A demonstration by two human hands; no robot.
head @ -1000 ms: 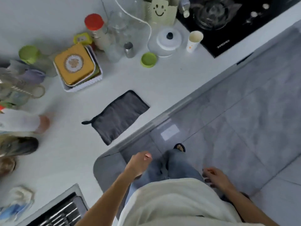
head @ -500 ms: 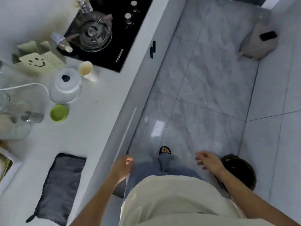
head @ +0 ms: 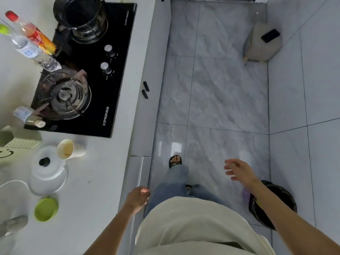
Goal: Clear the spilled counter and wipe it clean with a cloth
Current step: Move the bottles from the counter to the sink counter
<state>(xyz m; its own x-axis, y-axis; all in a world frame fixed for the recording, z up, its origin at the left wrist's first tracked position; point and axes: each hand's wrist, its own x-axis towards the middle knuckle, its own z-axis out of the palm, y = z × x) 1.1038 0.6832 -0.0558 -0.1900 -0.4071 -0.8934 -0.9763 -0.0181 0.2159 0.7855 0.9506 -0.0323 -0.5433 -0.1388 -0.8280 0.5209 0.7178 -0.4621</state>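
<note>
Nothing is held: the left hand [head: 138, 198] is loosely curled, the right hand [head: 239, 172] spread; clearing seems under way, so the tipped paper cup [head: 69, 149] should be lifted from the counter [head: 95, 181].

counter [head: 103, 181]: smooth white surface, matt with a faint sheen
hob [head: 117, 74]: glossy black glass
knobs [head: 108, 48]: brushed metal
burner [head: 64, 96]: metal ring and prongs, dull shine
pot [head: 81, 17]: clear dark glass
bottles [head: 31, 50]: clear plastic, glossy labels
cup [head: 67, 149]: paper, matt
lid [head: 46, 208]: green plastic, smooth
floor [head: 220, 89]: glossy grey marble-look tiles
bin liner [head: 279, 194]: black plastic film, shiny
trousers [head: 174, 183]: blue denim
</note>
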